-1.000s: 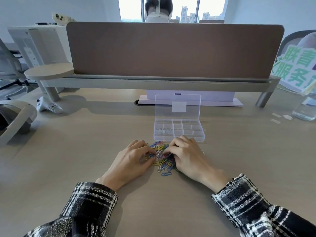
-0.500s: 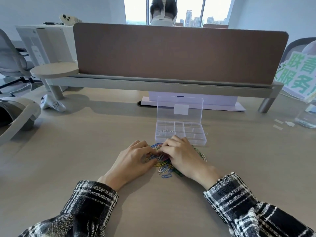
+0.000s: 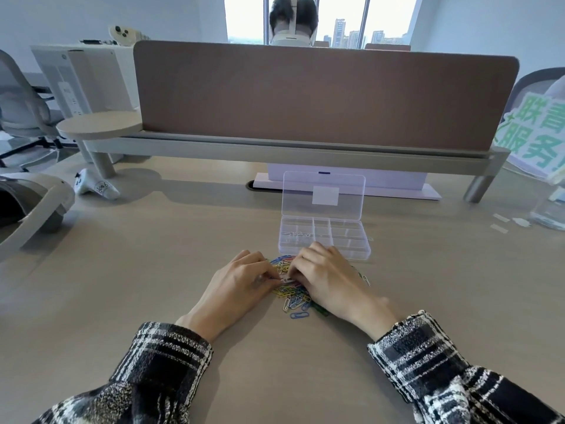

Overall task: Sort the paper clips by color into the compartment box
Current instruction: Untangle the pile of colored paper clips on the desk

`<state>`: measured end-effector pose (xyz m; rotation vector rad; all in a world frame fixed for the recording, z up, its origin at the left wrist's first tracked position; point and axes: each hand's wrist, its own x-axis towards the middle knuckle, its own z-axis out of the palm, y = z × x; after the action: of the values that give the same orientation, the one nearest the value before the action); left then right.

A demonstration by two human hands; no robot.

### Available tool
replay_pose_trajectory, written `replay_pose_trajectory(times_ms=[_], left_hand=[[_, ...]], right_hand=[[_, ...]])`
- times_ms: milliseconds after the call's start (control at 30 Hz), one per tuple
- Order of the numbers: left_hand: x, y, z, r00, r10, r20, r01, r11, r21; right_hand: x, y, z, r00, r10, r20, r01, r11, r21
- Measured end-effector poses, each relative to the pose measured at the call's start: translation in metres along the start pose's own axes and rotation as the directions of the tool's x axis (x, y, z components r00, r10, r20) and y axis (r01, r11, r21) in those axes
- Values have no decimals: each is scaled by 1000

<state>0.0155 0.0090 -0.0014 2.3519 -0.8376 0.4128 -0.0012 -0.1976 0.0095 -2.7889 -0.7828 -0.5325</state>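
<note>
At far left a headset (image 3: 27, 206) and a white controller (image 3: 94, 186) lie on the desk (image 3: 153, 270). Near centre I see the left hand (image 3: 235, 289), its fingers curled down onto a heap of coloured clips (image 3: 295, 296). The right hand (image 3: 330, 276) curls in opposite, hiding much of the heap. Their fingertips meet at a pale clip (image 3: 286, 280); I cannot tell which hand pinches it. Just beyond stands the clear box (image 3: 336, 237), lid upright, with something pale in a left compartment. A brown divider (image 3: 324, 96) runs behind, and a bottle (image 3: 550, 215) sits far right.
</note>
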Motion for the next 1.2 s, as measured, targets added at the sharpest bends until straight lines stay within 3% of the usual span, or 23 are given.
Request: replay_pose_trajectory(times_ms=[233,433,733,967,1200], left_hand=[[1,3,0,999,-35,-40,33,998,-59],[7,10,2,988,-143,-66,127,972,-200],[8,10,3,967,-251,-45,224,919,-324],[9,14,0,946,-322,-33,292,892,-345],[9,15,-3,912,-404,-72,357,868,-344]], right_hand=[[-1,0,-5,996,87,22,-88,995,48],[-1,-4,-17,954,299,13,-281,883,377],[-2,-3,-19,953,301,31,-269,795,544],[-2,-1,-15,955,293,53,-279,817,504],[6,-2,-18,964,170,207,-221,941,257]])
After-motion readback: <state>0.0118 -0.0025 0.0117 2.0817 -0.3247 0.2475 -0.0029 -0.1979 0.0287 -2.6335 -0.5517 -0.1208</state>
